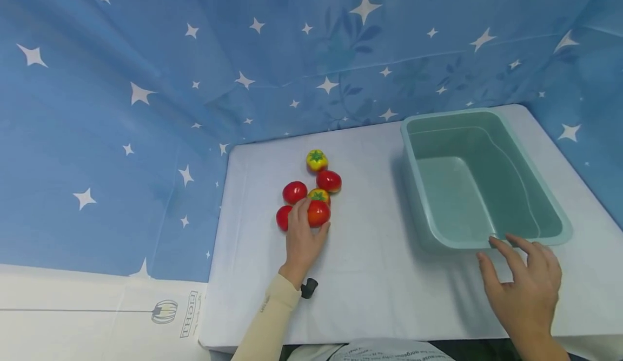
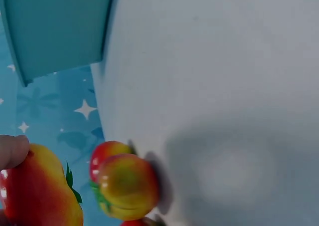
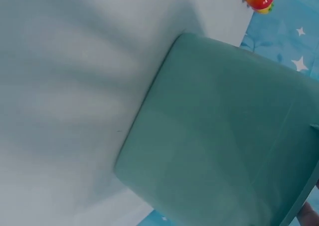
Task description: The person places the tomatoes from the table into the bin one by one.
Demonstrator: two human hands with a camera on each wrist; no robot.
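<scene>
My left hand (image 1: 303, 239) pinches a red toy tomato (image 1: 318, 213) between thumb and fingers. In the left wrist view this held tomato (image 2: 42, 191) shows yellow shading and a green leafy top, and it appears raised off the table. Around it lie several more toy tomatoes, among them a red one (image 1: 295, 192) and a yellow one with a green top (image 1: 317, 160). At the near rim of a green plastic basin (image 1: 418, 188) is my right hand (image 1: 528, 282), its fingers spread and gently bent, fingertips over the rim. The thumb stays outside the basin.
A white-covered table (image 1: 370, 274) carries everything. The basin's visible floor is bare. Beside the left wrist is a small black piece (image 1: 309, 288). Blue cloth with white stars (image 1: 272, 58) rises behind the table and along its sides.
</scene>
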